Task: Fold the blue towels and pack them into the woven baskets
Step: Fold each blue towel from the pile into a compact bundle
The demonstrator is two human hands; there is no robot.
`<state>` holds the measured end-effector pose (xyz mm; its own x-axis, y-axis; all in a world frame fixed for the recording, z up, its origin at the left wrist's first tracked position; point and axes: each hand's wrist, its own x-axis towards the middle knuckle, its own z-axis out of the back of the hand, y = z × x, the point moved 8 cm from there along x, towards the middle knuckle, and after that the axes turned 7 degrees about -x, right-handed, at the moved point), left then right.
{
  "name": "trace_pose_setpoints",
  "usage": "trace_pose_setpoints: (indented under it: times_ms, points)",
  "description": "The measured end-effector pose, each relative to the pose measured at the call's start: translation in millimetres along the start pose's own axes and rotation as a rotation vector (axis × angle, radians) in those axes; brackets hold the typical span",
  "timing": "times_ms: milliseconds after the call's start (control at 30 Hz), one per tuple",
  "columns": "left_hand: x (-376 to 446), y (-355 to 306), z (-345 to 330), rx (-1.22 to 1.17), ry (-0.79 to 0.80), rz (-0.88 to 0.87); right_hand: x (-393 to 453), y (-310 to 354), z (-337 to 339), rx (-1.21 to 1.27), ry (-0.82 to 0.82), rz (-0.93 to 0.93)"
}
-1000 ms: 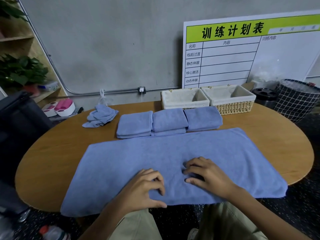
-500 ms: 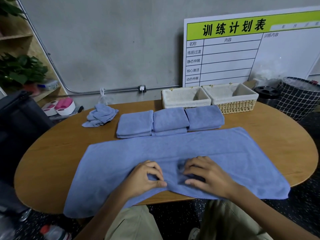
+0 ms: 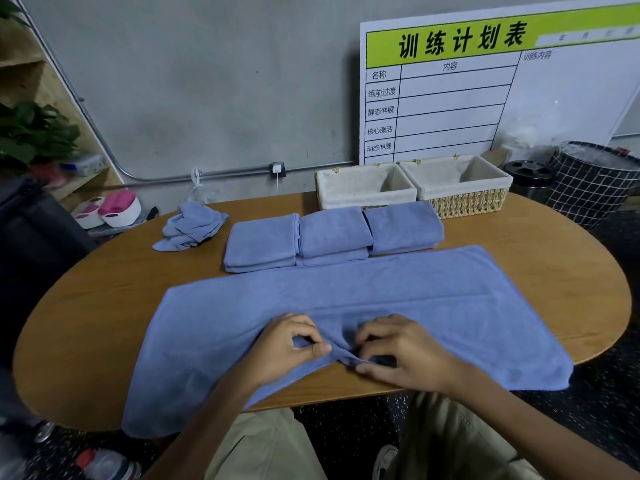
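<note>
You're working the near edge of the spread towel right now, and both hands are busy on it: your left hand is pinching a ridge of cloth between thumb and fingers, and your right hand is pinching the same bunched edge just beside it. The towel is lying flat across the front of the desk, its two near corners hanging off the rim toward your knees.

Behind it, three folded towels are sitting side by side in a row, touching each other, and a crumpled towel is waiting off to the left. The two baskets are standing at the back against the wall, and both are looking empty from here.

Here's the worry: you're gripping only the middle, with your hands close together. If you're lifting from there, the far ends will likely be sagging and dragging, and the fold may be coming out crooked. The hanging corners could also be pulling the whole cloth off the desk once the weight shifts. And the far edge is lying right up against the folded row, so a hasty flip forward could be knocking those neat stacks askew
</note>
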<state>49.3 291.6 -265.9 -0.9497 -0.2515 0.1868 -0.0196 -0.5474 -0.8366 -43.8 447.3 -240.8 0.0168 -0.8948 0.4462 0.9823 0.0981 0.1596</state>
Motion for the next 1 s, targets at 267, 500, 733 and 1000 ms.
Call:
trace_pose_setpoints:
  times_ms: [267,500,733,1000]
  points:
    - [-3,-32,-14,0.538,-0.018,-0.064,11,-26,-3,0.164,0.076,-0.273]
    - [-11,-29,3,0.313,0.016,-0.081,3,-39,15,-0.007,0.105,-0.278]
    - [-17,-14,50,0.101,0.091,0.122,-19,-44,15,0.068,0.263,-0.231]
    - [-35,0,103,0.091,0.024,0.160,-17,-68,48,0.026,0.171,-0.404]
